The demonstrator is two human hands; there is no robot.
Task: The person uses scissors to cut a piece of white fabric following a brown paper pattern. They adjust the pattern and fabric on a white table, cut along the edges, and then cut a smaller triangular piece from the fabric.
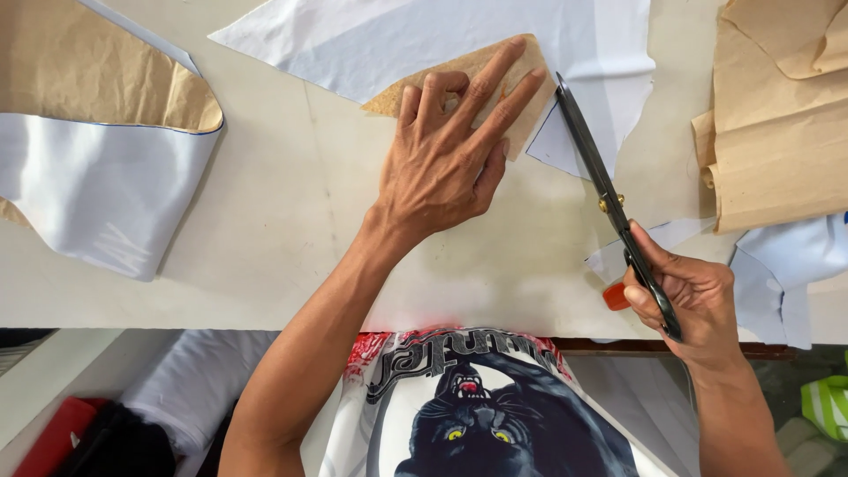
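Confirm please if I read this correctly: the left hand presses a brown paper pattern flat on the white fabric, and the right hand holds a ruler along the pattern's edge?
Not quite. The right hand holds scissors, not a ruler; their dark blades lie along the pattern's edge. The rest is right: the left hand presses the brown paper pattern flat on the white fabric. The head view shows this.

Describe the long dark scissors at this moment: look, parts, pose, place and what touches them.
The long dark metal scissors have slim blackish blades, a brass-coloured pivot screw and dark handles; an orange piece shows beside the grip. They lie slanted, tip pointing up and away, along the right edge of the brown paper pattern piece on white fabric. The blades look nearly closed. The right hand grips the handles; the left hand presses the pattern.
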